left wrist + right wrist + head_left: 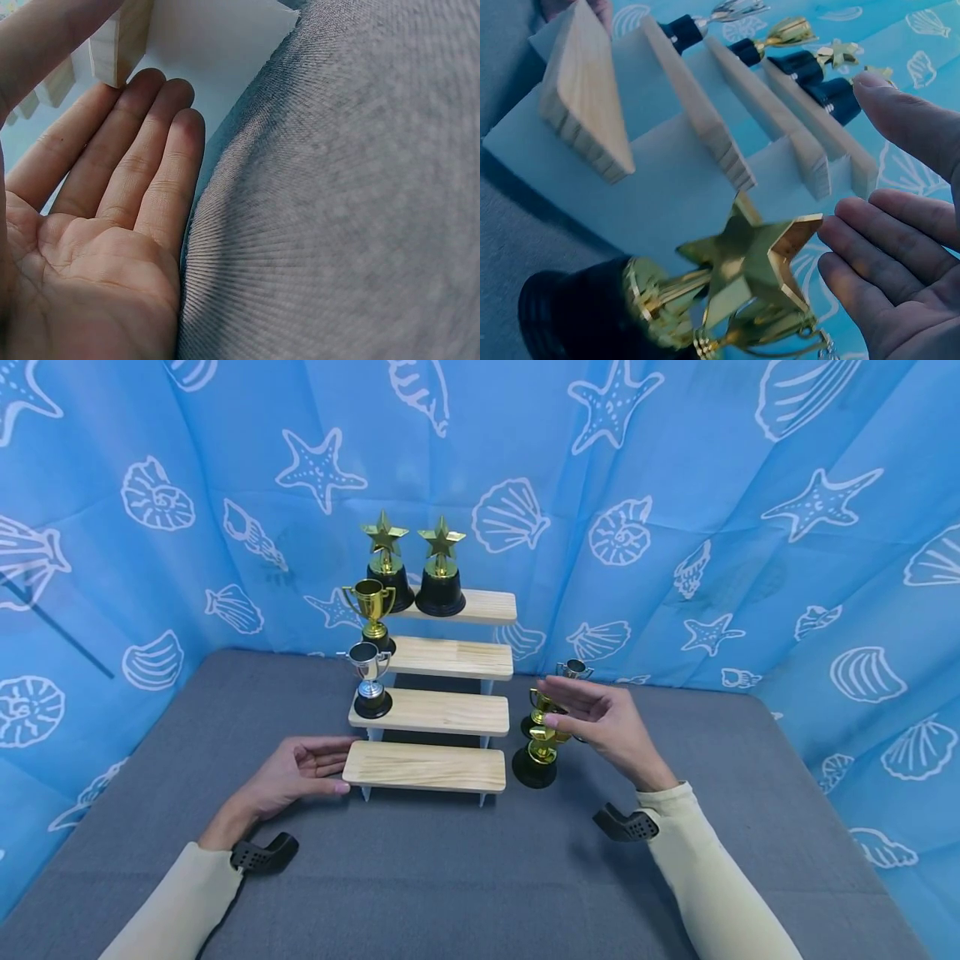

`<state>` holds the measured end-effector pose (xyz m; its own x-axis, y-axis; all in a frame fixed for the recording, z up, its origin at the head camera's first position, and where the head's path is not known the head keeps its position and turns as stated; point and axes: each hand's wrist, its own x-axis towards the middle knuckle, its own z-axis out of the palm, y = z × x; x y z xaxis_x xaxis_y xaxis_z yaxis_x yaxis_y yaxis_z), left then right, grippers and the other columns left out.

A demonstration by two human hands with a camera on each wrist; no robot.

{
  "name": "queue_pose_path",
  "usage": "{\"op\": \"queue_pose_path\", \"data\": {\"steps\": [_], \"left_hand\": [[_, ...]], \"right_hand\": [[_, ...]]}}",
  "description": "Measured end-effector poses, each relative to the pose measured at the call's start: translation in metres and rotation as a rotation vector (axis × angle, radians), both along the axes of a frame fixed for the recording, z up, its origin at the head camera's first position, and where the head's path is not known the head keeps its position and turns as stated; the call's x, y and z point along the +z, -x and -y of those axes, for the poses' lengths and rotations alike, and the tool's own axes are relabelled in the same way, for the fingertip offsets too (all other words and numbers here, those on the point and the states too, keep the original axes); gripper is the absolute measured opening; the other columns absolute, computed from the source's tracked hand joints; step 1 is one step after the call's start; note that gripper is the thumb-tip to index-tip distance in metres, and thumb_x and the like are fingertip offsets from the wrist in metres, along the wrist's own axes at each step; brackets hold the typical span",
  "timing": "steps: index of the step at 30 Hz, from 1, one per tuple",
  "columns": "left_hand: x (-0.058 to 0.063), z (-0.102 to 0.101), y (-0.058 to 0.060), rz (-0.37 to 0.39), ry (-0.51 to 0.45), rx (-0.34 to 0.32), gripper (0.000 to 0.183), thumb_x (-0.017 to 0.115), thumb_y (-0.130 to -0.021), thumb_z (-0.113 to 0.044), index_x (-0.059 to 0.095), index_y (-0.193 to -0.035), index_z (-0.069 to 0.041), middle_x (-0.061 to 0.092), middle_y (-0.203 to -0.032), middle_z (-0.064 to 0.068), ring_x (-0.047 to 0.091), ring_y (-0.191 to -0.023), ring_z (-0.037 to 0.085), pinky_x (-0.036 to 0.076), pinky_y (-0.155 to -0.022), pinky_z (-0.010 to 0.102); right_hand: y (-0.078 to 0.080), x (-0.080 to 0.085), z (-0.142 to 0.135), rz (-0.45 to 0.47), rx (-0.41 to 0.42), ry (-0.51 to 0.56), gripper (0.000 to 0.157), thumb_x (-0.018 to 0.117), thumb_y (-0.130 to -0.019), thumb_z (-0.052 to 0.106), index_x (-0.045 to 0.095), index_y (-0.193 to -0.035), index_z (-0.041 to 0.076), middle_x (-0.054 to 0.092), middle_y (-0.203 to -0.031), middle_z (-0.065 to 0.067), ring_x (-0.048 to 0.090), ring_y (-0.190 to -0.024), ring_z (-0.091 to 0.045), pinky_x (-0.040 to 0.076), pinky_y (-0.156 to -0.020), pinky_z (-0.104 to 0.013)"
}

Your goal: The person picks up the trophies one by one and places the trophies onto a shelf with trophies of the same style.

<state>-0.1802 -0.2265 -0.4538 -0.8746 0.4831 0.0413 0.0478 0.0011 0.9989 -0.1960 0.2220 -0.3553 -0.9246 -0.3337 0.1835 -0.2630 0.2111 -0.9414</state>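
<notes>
Hovering beside the star trophy [536, 768], the right grip [606, 718] is released, fingers straight; a gold cup [541, 717] stands just past the trophy, so a careless sweep could topple the 2. The left grip [292, 777], also loose, lies by the stepped shelf [423, 766]; nudging it might tip the silver cup [370, 681] beyond.

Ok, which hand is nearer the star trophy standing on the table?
Right. The right hand is close beside the star trophy, fingers extended; the left hand is farther off, at the left end of the lowest shelf.
</notes>
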Motion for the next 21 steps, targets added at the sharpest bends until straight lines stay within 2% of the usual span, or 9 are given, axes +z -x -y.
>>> {"op": "queue_pose_path", "data": {"steps": [9, 15, 21], "left_hand": [[-0.001, 0.0, 0.001, 0.009, -0.009, 0.002, 0.075, 0.077, -0.082, 0.011, 0.035, -0.144, 0.021, 0.041, -0.145, 0.041, 0.061, -0.121, 0.011, 0.051, -0.103, 0.029], [-0.001, 0.001, 0.001, 0.013, -0.006, 0.008, 0.075, 0.077, -0.082, 0.01, 0.036, -0.144, 0.021, 0.042, -0.145, 0.04, 0.062, -0.121, 0.011, 0.051, -0.103, 0.03], [-0.001, 0.001, 0.001, 0.018, -0.011, 0.004, 0.076, 0.077, -0.081, 0.01, 0.036, -0.144, 0.021, 0.042, -0.145, 0.04, 0.062, -0.121, 0.012, 0.052, -0.103, 0.03]], "right_hand": [[-0.004, -0.014, -0.01, 0.028, -0.016, -0.015, 0.057, 0.08, -0.089, 0.011, 0.058, -0.142, 0.003, 0.062, -0.139, -0.014, 0.055, -0.131, -0.035, 0.056, -0.099, -0.031], [-0.004, -0.024, -0.015, 0.057, -0.023, -0.03, 0.06, 0.082, -0.087, 0.012, 0.058, -0.142, 0.003, 0.062, -0.139, -0.015, 0.055, -0.131, -0.034, 0.055, -0.099, -0.029], [-0.006, -0.033, -0.018, 0.062, -0.006, -0.047, 0.061, 0.083, -0.086, 0.01, 0.058, -0.141, 0.002, 0.062, -0.139, -0.015, 0.058, -0.128, -0.03, 0.051, -0.106, -0.041]]}}
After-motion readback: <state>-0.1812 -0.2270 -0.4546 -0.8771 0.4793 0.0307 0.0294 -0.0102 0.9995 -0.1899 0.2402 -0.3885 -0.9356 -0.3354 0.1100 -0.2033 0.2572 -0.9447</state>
